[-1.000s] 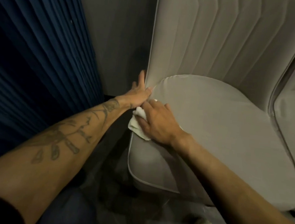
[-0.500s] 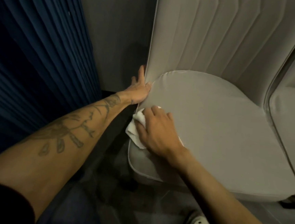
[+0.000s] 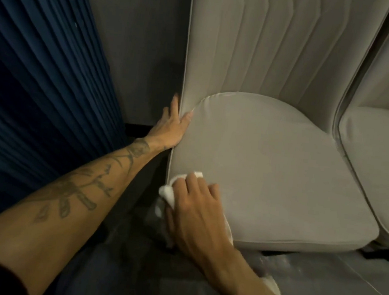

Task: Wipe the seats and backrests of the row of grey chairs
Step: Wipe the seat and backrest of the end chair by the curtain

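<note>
My right hand (image 3: 197,208) has the small white cloth (image 3: 166,191) bunched under it at the near-left corner of the grey padded seat cushion (image 3: 269,172). My fingers (image 3: 191,182) are bent over the wad and hold it down, and part of it spills past the piped edge. My left hand (image 3: 170,127) lies flat against the chair's left side, where the seat meets the grey channelled backrest (image 3: 256,47). Its fingers are straight and grip nothing; they only brace the chair.

With the cloth half off the corner, a stroke any nearer to me could drag it off the cushion. It might then slip from my fingers and fall to the grey tiled floor (image 3: 317,287), picking up dirt I would smear back onto the fabric. A hard sideways push could nudge the chair toward the dark blue pleated curtain (image 3: 41,87) on the left. It could also knock the chair into the neighbouring grey chair (image 3: 379,168), which stands just beside it on the right. I judge my left hand is placed to stop that. The fabric gives no sign of which parts are already wiped, so a patch could be missed, the backrest channels most of all.

No bucket, basin or bottle shows here.
</note>
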